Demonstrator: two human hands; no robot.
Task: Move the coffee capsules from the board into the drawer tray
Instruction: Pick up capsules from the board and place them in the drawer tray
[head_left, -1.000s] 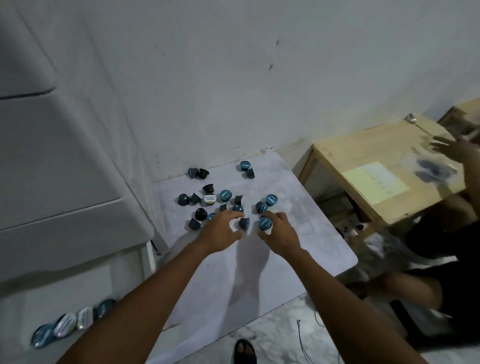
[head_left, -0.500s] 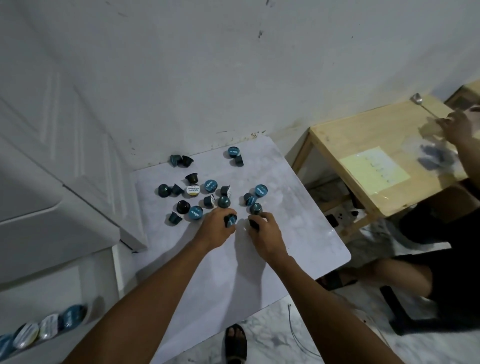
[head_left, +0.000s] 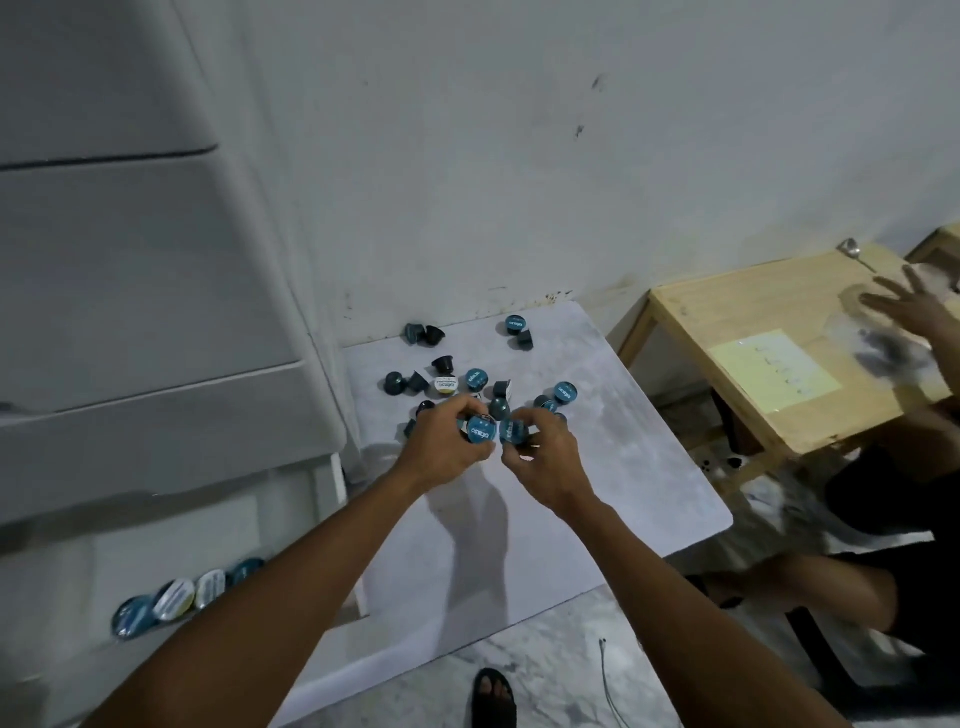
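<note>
Both hands meet above the middle of the grey board (head_left: 519, 545), each closed around a coffee capsule. The left hand (head_left: 447, 449) pinches a blue-lidded capsule (head_left: 480, 430) between thumb and fingers, its printed foil lid turned toward the camera. The right hand (head_left: 545, 462) grips a second blue capsule (head_left: 511, 432) the same way — the 2 capsules sit just beside each other, almost touching.

Behind the hands, the remaining capsules (head_left: 475, 379) lie scattered on the far half of the board, some lid-up, some on their sides; 1 has a white lid (head_left: 445, 385). A pair lies near the wall at the board's back edge (head_left: 423, 333), another pair further right (head_left: 519, 331).

At lower left, the drawer tray (head_left: 67, 571) holds a row of about 4 capsules (head_left: 182, 597) standing on edge, lids facing out.

To the right stands a wooden table (head_left: 753, 312) with a yellow sheet (head_left: 774, 370) on it — another person's hand (head_left: 904, 306) is blurred above it.
</note>
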